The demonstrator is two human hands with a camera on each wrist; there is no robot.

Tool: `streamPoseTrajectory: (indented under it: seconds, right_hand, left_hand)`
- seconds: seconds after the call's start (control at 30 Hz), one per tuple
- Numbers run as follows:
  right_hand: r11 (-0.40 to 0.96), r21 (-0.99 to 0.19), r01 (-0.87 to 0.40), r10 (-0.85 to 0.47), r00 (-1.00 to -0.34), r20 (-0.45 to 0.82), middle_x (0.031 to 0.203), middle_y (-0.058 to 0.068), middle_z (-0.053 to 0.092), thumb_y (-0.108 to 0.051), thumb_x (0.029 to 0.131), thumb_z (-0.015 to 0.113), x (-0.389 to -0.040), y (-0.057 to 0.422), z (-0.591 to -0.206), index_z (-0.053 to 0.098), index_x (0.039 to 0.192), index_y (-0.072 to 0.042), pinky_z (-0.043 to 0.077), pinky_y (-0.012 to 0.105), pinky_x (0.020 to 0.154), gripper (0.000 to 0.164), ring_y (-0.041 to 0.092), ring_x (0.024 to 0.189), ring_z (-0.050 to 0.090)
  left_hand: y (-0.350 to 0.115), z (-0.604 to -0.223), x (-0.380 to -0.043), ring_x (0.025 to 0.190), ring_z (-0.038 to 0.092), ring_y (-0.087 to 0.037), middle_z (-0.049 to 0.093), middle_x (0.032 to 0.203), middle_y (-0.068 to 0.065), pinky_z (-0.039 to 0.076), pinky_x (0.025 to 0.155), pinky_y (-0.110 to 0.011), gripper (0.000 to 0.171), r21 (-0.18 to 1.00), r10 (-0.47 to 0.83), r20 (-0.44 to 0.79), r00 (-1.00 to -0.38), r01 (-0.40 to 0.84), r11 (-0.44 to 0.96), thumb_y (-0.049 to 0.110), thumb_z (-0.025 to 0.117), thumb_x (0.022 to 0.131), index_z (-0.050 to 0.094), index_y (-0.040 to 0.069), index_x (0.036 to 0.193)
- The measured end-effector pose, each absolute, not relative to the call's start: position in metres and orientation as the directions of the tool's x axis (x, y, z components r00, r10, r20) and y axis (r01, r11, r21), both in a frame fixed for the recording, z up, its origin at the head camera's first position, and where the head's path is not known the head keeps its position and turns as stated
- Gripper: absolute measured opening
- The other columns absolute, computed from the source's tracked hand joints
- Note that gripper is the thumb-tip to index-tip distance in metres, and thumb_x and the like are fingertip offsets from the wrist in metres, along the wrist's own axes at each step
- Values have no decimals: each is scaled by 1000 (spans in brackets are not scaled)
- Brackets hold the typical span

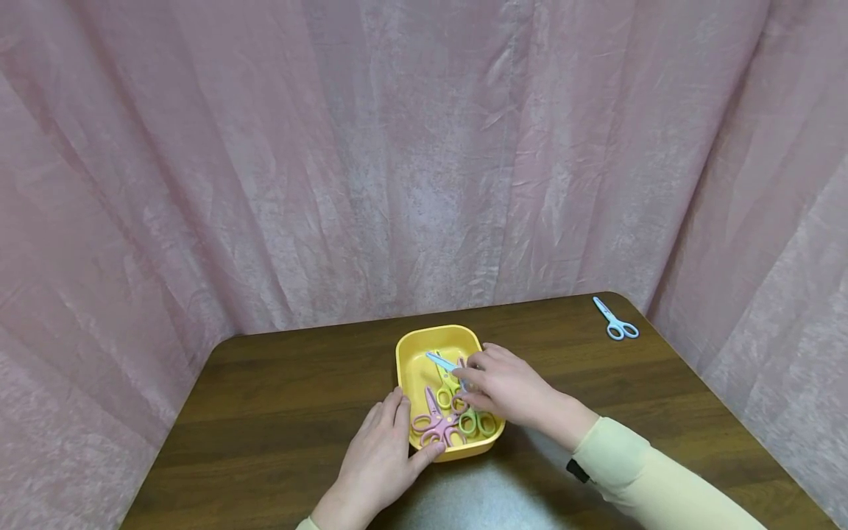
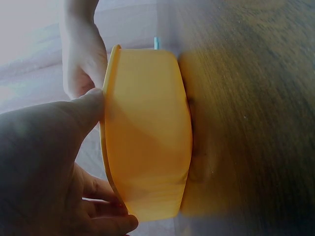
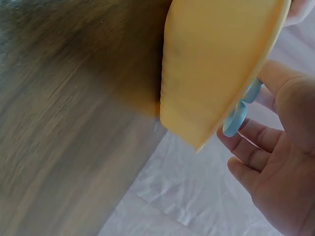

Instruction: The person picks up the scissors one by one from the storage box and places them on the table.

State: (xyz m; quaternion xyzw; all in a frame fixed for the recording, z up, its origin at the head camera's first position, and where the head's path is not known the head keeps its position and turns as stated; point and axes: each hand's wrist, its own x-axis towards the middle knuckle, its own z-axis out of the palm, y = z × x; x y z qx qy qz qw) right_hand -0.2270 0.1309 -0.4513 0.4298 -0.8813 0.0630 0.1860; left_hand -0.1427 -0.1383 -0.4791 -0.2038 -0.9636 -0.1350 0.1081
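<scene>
A yellow plastic tray [image 1: 440,335] stands on the table with several children's scissors inside. Among them are pink scissors [image 1: 439,421], yellow scissors [image 1: 443,397] and green scissors [image 1: 486,423]. My left hand [image 1: 379,450] holds the tray's near left corner, its thumb at the front rim and its fingers along the left wall. Over the tray's right side, my right hand [image 1: 506,386] pinches light blue scissors [image 1: 440,361] by the handles, blades pointing to the far left. In the right wrist view their blue handle loops [image 3: 236,119] show between thumb and fingers at the rim.
Another pair of light blue scissors [image 1: 616,322] lies near the far right corner of the brown wooden table [image 1: 291,397]. Pink curtains [image 1: 424,162] hang behind the table and at both sides.
</scene>
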Motion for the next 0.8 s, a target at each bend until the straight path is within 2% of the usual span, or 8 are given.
streamPoseTrajectory:
  seconds: [0.2, 0.4, 0.57, 0.8]
  right_hand:
    - [637, 45, -770, -706, -559, 436, 113, 6, 75, -33, 96, 89, -223, 140, -449, 80, 129, -10, 45, 55, 121, 42, 29, 111, 69]
    - [664, 7, -748, -670, -591, 450, 112, 6, 75, -35, 95, 89, -220, 150, -448, 80, 129, -12, 45, 57, 121, 43, 29, 109, 70]
    - [691, 24, -722, -649, -606, 460, 110, 7, 72, -29, 92, 93, -217, 163, -448, 79, 132, -11, 47, 58, 119, 46, 26, 104, 69]
    - [739, 26, -673, -601, -642, 476, 113, 9, 72, -26, 92, 92, -214, 179, -449, 78, 133, -10, 48, 57, 117, 47, 29, 107, 70]
  left_hand:
    - [-139, -480, -143, 138, 58, -41, 53, 157, -25, 51, 114, -51, 92, 199, 370, 289, -883, 434, 879, 65, 72, 100, 55, -9, 151]
    - [-138, -480, -142, 137, 58, -40, 54, 156, -25, 52, 113, -51, 92, 202, 370, 300, -880, 437, 876, 65, 73, 100, 55, -9, 151]
    - [-138, -480, -142, 137, 58, -41, 54, 155, -25, 52, 114, -51, 91, 208, 366, 301, -880, 435, 876, 64, 74, 99, 55, -9, 151]
    - [-137, -481, -142, 138, 58, -41, 54, 156, -25, 51, 115, -51, 91, 215, 355, 301, -885, 426, 879, 64, 75, 99, 56, -8, 151]
